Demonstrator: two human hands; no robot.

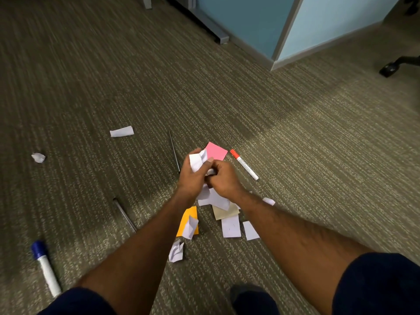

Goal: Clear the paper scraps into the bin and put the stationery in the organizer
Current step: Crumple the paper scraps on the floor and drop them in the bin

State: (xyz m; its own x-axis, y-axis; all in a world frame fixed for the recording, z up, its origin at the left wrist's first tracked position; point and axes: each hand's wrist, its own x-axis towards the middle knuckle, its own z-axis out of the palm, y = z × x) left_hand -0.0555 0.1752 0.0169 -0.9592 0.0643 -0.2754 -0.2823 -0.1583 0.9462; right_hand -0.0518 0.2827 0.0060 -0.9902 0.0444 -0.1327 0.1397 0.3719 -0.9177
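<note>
Clutching a wad of white paper scraps (pixel 199 160), the left hand (pixel 193 178) and right hand (pixel 223 178) press together above the striped grey-green carpet floor (pixel 318 155). More white scraps (pixel 230 226), an orange square note (pixel 186 220) and a pink square note (pixel 216 151) lie beneath and beside them. A red-capped white marker (pixel 244 164) lies right, a blue-capped white marker (pixel 45 268) near left.

Carpet (pixel 91 87): olive-grey, striped. Scraps (pixel 121 131): white; notes pink (pixel 217 151), orange (pixel 187 220). Markers: red-capped (pixel 244 164), blue-capped (pixel 45 268).
</note>
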